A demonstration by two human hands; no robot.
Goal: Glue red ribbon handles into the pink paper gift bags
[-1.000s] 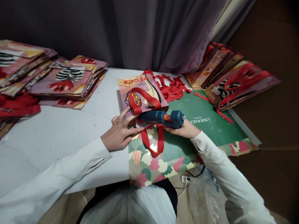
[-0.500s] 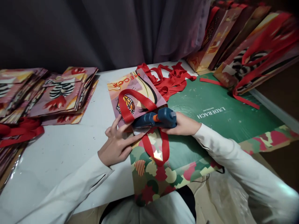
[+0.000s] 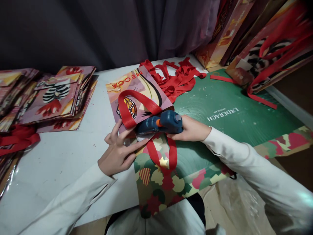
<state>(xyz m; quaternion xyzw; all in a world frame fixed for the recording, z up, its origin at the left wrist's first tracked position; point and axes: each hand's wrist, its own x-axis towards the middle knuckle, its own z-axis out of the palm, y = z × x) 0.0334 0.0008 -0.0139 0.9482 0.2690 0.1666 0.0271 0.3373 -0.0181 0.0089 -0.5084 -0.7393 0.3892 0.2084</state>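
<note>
1. Lately the view has shifted with the head, and the stacks at either side sit differently in it; the hands keep much the same pose about the bag.

2. One real change shows: the glue gun has slid a little left along the bag's mouth. Its orange trigger, near the bag's corner a second ago, now stands clearly inside that corner.

3. Right hand: wrapped round the gun's grip, the body angled toward the left hand.

4. Left hand: fingers spread against the mouth's left end, steadying the paper without closing round it.

5. The bag lies between the hands, partly on the white table and partly on the green sheet. Its upper loop rests over the printed face; the lower loop hangs toward the person.

6. As I judge it, the shift means work along the mouth is under way, at a fresh spot. The nozzle is hidden, so whether glue is flowing cannot be told.

7. Around them are loose ribbons just behind, flat bags to the left, and standing bags to the right.
</note>
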